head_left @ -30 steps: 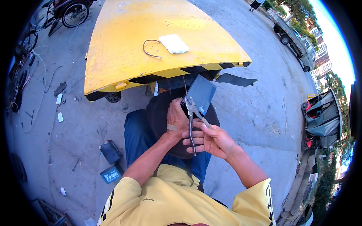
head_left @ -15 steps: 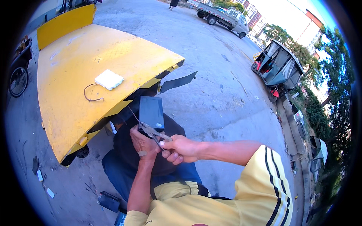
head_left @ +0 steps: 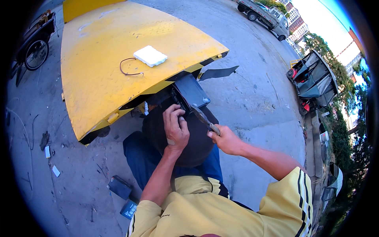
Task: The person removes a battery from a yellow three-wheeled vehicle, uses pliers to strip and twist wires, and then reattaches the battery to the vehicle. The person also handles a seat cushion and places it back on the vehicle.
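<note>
A dark battery [head_left: 188,87] sits tilted at the near edge of a yellow metal platform [head_left: 94,83] with black-and-yellow striping, beside a bent black flap [head_left: 219,72]. My right hand [head_left: 225,140] is closed on metal pliers [head_left: 203,117], whose head reaches the battery's near end. My left hand [head_left: 176,128] is just left of the pliers, fingers curled by the battery; whether they hold anything is hidden. Below both hands is a dark rounded pad or seat [head_left: 185,150] over my knees. A white foam piece [head_left: 151,56] and a brown wire [head_left: 128,73] lie on the platform.
A cart with spoked wheels [head_left: 36,54] stands at the left. More batteries [head_left: 119,187] and small debris lie on the concrete [head_left: 65,173] at lower left. A covered three-wheeler [head_left: 316,79], a grey truck [head_left: 264,17], a curb and trees line the right.
The battery has shifted toward the platform. My left hand has moved from the battery's side to below it, fingers curled. The pliers have turned. The view has also swung with my head.
</note>
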